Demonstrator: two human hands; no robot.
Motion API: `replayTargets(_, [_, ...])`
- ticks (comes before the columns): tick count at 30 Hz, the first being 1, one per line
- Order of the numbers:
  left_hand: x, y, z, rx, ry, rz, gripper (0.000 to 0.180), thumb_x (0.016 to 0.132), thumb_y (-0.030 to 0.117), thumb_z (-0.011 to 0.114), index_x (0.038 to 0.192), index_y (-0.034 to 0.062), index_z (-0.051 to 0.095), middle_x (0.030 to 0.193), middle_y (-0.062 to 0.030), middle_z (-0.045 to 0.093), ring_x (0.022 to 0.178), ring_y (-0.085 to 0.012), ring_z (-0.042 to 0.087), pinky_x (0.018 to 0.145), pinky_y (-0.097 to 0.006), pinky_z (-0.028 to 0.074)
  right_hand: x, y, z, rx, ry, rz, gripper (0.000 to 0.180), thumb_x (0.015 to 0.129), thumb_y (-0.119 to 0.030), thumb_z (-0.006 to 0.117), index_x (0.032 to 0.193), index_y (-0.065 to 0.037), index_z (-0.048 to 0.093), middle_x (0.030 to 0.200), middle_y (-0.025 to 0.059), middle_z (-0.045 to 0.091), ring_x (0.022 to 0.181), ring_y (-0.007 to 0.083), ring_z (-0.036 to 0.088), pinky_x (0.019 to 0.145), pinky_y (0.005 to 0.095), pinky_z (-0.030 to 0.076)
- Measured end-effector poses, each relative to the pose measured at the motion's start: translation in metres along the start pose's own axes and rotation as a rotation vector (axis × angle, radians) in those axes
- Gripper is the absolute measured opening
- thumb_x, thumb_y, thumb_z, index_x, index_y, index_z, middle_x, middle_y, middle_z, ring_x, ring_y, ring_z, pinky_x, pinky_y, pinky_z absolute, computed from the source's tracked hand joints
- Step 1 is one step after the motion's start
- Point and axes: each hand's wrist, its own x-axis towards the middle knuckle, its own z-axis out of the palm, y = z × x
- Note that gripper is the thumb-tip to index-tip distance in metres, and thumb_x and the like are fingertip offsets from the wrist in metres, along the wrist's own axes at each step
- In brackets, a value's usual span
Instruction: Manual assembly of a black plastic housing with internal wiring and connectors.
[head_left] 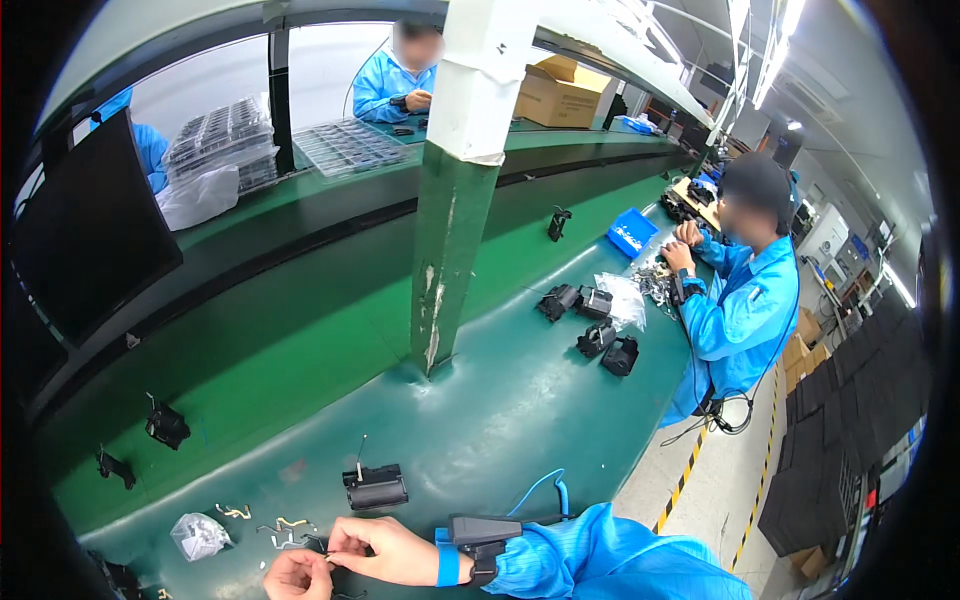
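Observation:
At the bottom of the view my left hand (297,578) and my right hand (388,552) meet with their fingertips pinched together. Between them is a small thing, too little and too covered to make out. Just beyond the fingers lie several thin, bent strip-like parts (290,526), some silvery and some yellowish. A small clear plastic bag (201,537) rests to their left. Past my right hand sits a black plastic housing (378,489) with a thin pin-like piece standing up from it. My right wrist wears a blue band (447,562) and a dark strapped device (484,530).
A coiled blue cord (561,492) lies beside my right sleeve. A green and white post (455,200) rises from the bench. Several black housings (596,338), a blue bin (632,232) and a co-worker in blue (735,300) are at the right. A dark monitor (90,225) stands left.

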Motion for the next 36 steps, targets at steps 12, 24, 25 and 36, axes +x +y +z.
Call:
replayTargets(12, [-0.002,0.001,0.012,0.500,0.137,0.342,0.003,0.088,0.002,0.066,0.091,0.0002,0.067,0.076,-0.0043,0.064,0.064,-0.0104,0.059,0.059,-0.023,0.048,-0.002,0.003,0.002,-0.004,0.010,0.058,0.011,0.089,-0.006,0.062,0.093,-0.003,0.053,0.072,0.0029,0.057,0.066,0.0096,0.051,0.061,0.0284,0.044])
replayTargets(24, [-0.002,0.009,0.012,0.551,0.130,0.425,0.006,0.085,0.003,0.069,0.090,0.0010,0.068,0.073,-0.0086,0.064,0.062,-0.0158,0.061,0.058,-0.028,0.049,0.000,0.006,0.002,-0.067,0.017,0.014,0.011,0.088,-0.008,0.064,0.093,-0.004,0.055,0.073,0.0026,0.060,0.066,0.0103,0.055,0.060,0.0279,0.047])
replayTargets(25, [-0.002,0.008,0.011,0.557,0.140,0.418,0.006,0.085,0.003,0.069,0.090,0.0010,0.068,0.073,-0.0086,0.064,0.062,-0.0158,0.061,0.058,-0.028,0.049,-0.001,0.006,0.003,-0.061,0.005,0.015,0.011,0.088,-0.008,0.064,0.093,-0.004,0.055,0.073,0.0026,0.060,0.066,0.0103,0.055,0.060,0.0279,0.047])
replayTargets(36, [-0.003,0.001,0.007,0.454,0.163,0.328,0.009,0.073,-0.004,0.069,0.079,0.0015,0.064,0.069,-0.0060,0.063,0.059,-0.0111,0.061,0.053,-0.023,0.048,-0.008,0.005,0.007,-0.184,0.033,-0.088,0.013,0.085,-0.004,0.067,0.094,-0.004,0.058,0.075,0.0041,0.063,0.071,0.0073,0.060,0.063,0.0265,0.051])
